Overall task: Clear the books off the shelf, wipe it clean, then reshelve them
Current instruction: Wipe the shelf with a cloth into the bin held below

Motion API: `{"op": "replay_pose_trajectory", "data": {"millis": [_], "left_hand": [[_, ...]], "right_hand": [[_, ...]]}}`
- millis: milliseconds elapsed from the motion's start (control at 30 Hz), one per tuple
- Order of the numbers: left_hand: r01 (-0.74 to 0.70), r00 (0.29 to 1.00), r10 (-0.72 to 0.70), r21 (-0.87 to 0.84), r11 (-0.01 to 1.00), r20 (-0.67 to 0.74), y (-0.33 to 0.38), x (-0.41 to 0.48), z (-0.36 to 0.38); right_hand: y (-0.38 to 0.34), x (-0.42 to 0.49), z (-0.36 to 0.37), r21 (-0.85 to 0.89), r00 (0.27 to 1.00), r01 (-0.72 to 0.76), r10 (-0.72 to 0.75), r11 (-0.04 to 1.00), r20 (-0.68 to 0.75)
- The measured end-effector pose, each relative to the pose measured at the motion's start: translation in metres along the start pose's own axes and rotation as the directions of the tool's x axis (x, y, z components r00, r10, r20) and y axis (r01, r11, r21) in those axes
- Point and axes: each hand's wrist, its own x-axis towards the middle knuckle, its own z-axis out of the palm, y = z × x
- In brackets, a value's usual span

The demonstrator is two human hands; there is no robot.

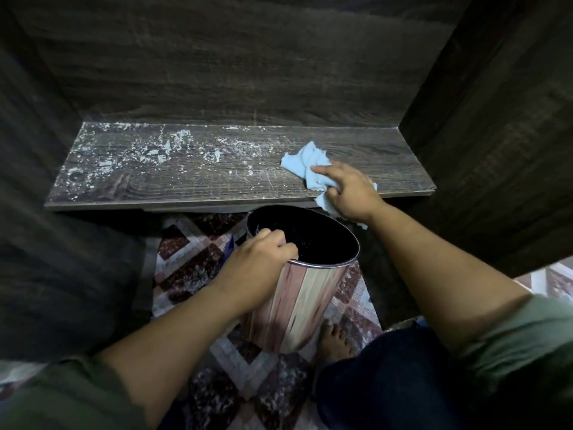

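Head view: right fingers (324, 171) clutch cloth (302, 158), left fingers (280, 240) grip bin (310, 293).

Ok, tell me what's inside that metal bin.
Only a black inner wall shows in the bin; the left hand grips its rim. The bottom is lost in shadow.

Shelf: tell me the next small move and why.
Probably slide the cloth left along the shelf to the white flakes. The right hand grips it at the cleaner right end, the flakes cover the middle and left, and the left hand holds the bin just below the front edge.
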Motion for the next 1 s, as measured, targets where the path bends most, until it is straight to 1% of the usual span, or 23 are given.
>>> {"op": "replay_pose_trajectory", "data": {"millis": [133,200,267,300,333,400,467,533,567,600,667,700,733,800,833,867,967,1000], "left_hand": [[-0.006,1.000,0.006,0.010,1.000,-0.004,0.004,-0.007,-0.002],[0.002,1.000,-0.002,0.014,1.000,0.018,0.004,-0.012,-0.003],[0.004,1.000,-0.004,0.012,1.000,0.027,0.003,-0.016,-0.004],[0.000,1.000,0.000,0.007,1.000,0.027,0.002,-0.017,-0.004],[0.000,1.000,0.000,0.000,1.000,0.029,0.001,-0.019,-0.004],[0.012,0.999,-0.012,-0.009,1.000,0.035,-0.001,-0.020,-0.006],[0.019,0.999,-0.018,-0.025,1.000,0.032,-0.002,-0.021,-0.007],[0.020,1.000,-0.019,-0.040,0.999,0.019,-0.003,-0.022,-0.007],[0.020,1.000,-0.020,-0.045,0.999,0.016,-0.003,-0.022,-0.007],[0.021,1.000,-0.020,-0.046,0.999,0.015,-0.004,-0.021,-0.006],[0.019,1.000,-0.019,-0.037,0.999,0.009,-0.005,-0.020,-0.005],[0.017,1.000,-0.017,-0.033,0.999,0.004,-0.006,-0.020,-0.005],[0.018,1.000,-0.018,-0.032,0.999,0.000,-0.007,-0.019,-0.004],[0.027,1.000,-0.028,-0.036,0.999,-0.013,-0.008,-0.018,-0.004],[0.033,0.999,-0.033,-0.040,0.999,-0.018,-0.009,-0.017,-0.004],[0.036,0.999,-0.038,-0.044,0.998,-0.023,-0.010,-0.017,-0.004],[0.031,0.999,-0.033,-0.041,0.999,-0.040,-0.013,-0.016,-0.003],[0.033,0.998,-0.035,-0.044,0.998,-0.043,-0.014,-0.015,-0.002]], "right_hand": [[-0.011,-0.018,-0.003,-0.004,0.994,0.081,-0.080,0.997,0.078],[-0.020,-0.030,-0.011,0.000,0.985,0.110,-0.109,0.994,0.134],[-0.028,-0.041,-0.027,0.044,0.976,0.054,-0.062,0.998,0.206],[-0.033,-0.045,-0.036,0.106,0.978,-0.006,-0.016,0.994,0.207],[-0.036,-0.048,-0.043,0.186,0.986,-0.062,0.032,0.981,0.165],[-0.040,-0.050,-0.054,0.334,0.993,-0.108,0.116,0.936,-0.006],[-0.045,-0.049,-0.055,0.391,0.973,-0.106,0.177,0.914,-0.150],[-0.049,-0.051,-0.047,0.339,0.959,-0.090,0.173,0.937,-0.223],[-0.049,-0.053,-0.040,0.286,0.965,-0.082,0.148,0.955,-0.217],[-0.049,-0.055,-0.032,0.224,0.978,-0.079,0.119,0.971,-0.171],[-0.047,-0.061,-0.021,0.100,0.995,-0.094,0.096,0.991,-0.015],[-0.047,-0.063,-0.021,0.063,0.995,-0.096,0.095,0.993,0.014],[-0.046,-0.064,-0.023,0.048,0.996,-0.089,0.090,0.995,-0.015],[-0.047,-0.063,-0.030,0.071,0.985,-0.040,0.051,0.997,-0.164],[-0.046,-0.062,-0.031,0.082,0.978,-0.018,0.035,0.996,-0.206],[-0.045,-0.061,-0.030,0.078,0.980,-0.012,0.027,0.997,-0.198],[-0.040,-0.057,-0.016,-0.018,0.997,-0.062,0.061,0.998,-0.043],[-0.038,-0.052,-0.015,-0.019,0.995,-0.083,0.081,0.996,-0.054]]}}
